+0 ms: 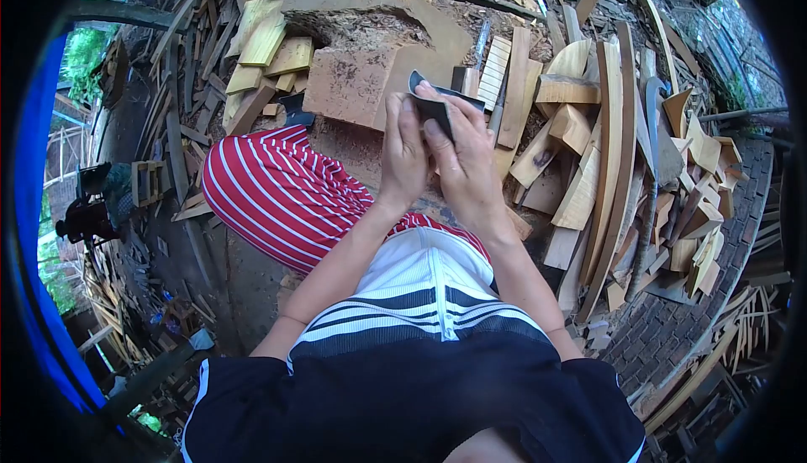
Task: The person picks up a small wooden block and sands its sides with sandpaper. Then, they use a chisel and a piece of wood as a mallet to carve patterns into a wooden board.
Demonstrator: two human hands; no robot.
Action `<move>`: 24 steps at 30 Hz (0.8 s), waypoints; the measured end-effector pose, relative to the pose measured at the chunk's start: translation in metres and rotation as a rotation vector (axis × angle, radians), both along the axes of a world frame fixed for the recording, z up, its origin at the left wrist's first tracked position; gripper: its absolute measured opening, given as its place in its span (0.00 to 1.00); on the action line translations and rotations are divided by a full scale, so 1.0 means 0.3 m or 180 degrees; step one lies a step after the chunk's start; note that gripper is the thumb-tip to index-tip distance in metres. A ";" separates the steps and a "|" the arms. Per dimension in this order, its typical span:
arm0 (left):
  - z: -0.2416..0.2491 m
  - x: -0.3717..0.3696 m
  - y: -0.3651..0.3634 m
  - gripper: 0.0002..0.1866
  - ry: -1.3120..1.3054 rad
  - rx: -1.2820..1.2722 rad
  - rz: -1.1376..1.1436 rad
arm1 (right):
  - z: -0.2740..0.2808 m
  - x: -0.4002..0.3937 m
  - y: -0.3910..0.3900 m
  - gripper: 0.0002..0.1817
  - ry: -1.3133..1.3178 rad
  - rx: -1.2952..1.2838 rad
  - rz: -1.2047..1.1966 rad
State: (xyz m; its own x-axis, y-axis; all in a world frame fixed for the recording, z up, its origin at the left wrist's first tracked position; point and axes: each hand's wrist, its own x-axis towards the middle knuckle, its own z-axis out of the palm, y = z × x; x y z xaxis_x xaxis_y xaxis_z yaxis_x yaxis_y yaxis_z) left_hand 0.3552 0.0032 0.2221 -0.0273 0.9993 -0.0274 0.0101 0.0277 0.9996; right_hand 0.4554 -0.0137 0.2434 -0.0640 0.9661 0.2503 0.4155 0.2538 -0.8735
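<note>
Both of my hands are raised in front of me around a dark, thin, bent sheet [435,111]. My right hand [461,148] pinches the sheet between thumb and fingers. Beside it, my left hand [406,148] is close against the sheet, its fingers pressed together; what lies inside it is hidden. Behind the hands stands a large reddish-brown wooden block [349,84] with a rough hollow on top. A striped light wood piece [494,74] lies just right of the hands.
Cut wood blocks [572,131] and long curved boards [624,160] are piled at the right. Yellowish blocks [265,38] sit at the upper left. A red striped cloth [277,194] covers my leg. A blue tarp [42,295] hangs at the far left.
</note>
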 end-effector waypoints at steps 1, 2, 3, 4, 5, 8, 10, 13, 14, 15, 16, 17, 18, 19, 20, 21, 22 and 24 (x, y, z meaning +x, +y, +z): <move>-0.005 -0.006 0.008 0.18 -0.0007 0.0018 0.0000 | 0.004 -0.005 -0.005 0.25 -0.0074 0.0074 -0.0025; -0.011 -0.021 0.021 0.18 -0.0215 -0.0102 0.0013 | 0.010 -0.010 -0.009 0.24 -0.0149 0.0154 -0.0048; -0.021 -0.042 0.030 0.19 -0.0425 -0.0234 0.0039 | 0.021 -0.015 -0.024 0.24 -0.0159 0.0165 -0.0031; -0.030 -0.073 0.049 0.19 -0.0524 -0.0362 0.0067 | 0.035 -0.026 -0.048 0.24 -0.0301 0.0027 0.0046; -0.040 -0.074 0.045 0.19 -0.0518 -0.0365 0.0070 | 0.041 -0.033 -0.059 0.24 -0.0442 -0.0109 0.0111; -0.005 -0.016 -0.013 0.18 0.0152 -0.0099 -0.0018 | 0.005 -0.005 0.008 0.21 0.0616 -0.0542 0.0089; 0.031 -0.006 -0.027 0.19 -0.0386 -0.0877 -0.0148 | -0.010 0.022 0.026 0.21 0.0970 -0.1241 0.0150; 0.029 -0.050 -0.005 0.19 -0.1638 -0.1390 -0.0508 | -0.022 0.056 0.035 0.20 0.1818 -0.1886 -0.0287; 0.027 -0.069 0.007 0.19 -0.2548 -0.1471 -0.0822 | -0.034 0.060 0.041 0.20 0.1960 -0.1666 -0.0401; 0.034 -0.081 0.014 0.19 -0.2522 -0.1463 -0.0786 | -0.046 0.062 0.042 0.20 0.2119 -0.1464 -0.0535; 0.046 -0.088 0.018 0.19 -0.2664 -0.1500 -0.1020 | -0.054 0.068 0.040 0.20 0.2150 -0.1481 -0.0526; 0.054 -0.090 0.020 0.19 -0.2821 -0.1546 -0.1272 | -0.062 0.083 0.037 0.20 0.1935 -0.1513 -0.0478; 0.058 -0.092 0.020 0.19 -0.2878 -0.1622 -0.1282 | -0.067 0.104 0.035 0.20 0.1699 -0.1538 -0.0442; 0.055 -0.093 0.021 0.19 -0.2894 -0.1639 -0.1303 | -0.066 0.118 0.031 0.20 0.1453 -0.1559 -0.0408; 0.053 -0.094 0.023 0.20 -0.2894 -0.1726 -0.1279 | -0.057 0.119 0.023 0.20 0.1437 -0.1559 -0.0428; 0.052 -0.096 0.027 0.20 -0.2884 -0.1801 -0.1247 | -0.034 0.106 0.014 0.17 0.1326 -0.1436 -0.0543; 0.045 -0.101 0.031 0.20 -0.2884 -0.1788 -0.1244 | -0.014 0.088 0.009 0.17 0.1224 -0.1311 -0.0643; 0.008 -0.117 0.028 0.23 -0.2916 -0.1661 -0.1130 | 0.004 0.049 0.001 0.17 0.0662 -0.0463 -0.0471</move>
State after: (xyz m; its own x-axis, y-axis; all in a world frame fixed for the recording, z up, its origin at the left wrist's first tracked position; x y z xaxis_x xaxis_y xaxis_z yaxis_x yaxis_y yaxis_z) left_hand 0.3200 0.0115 0.2245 0.5035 0.8064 -0.3101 -0.6351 0.5888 0.4999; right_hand 0.4702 -0.0134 0.2447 0.1183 0.9878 0.1016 0.2467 0.0699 -0.9666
